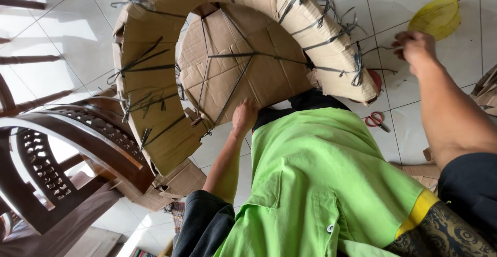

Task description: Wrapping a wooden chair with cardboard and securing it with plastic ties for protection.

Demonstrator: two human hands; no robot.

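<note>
A large curved cardboard structure (pixel 150 81), an arched ring bound with many black ties, stands on the tiled floor in front of me. A flat cardboard panel (pixel 243 65) crossed by black ties sits inside the arch. My left hand (pixel 244 116) grips the lower edge of that panel, its fingers tucked out of sight. My right hand (pixel 414 47) is raised at the right, pinching the end of a thin black tie (pixel 375 48) that runs from the ring's right end (pixel 357 70). My green shirt (pixel 321 184) fills the lower middle.
Red-handled scissors (pixel 376 119) lie on the white tiles by my right forearm. A yellow round dish (pixel 436 16) lies at the far right. A dark carved wooden chair (pixel 62 153) stands at the left, touching the ring. Cardboard scraps (pixel 176 182) lie beneath the ring.
</note>
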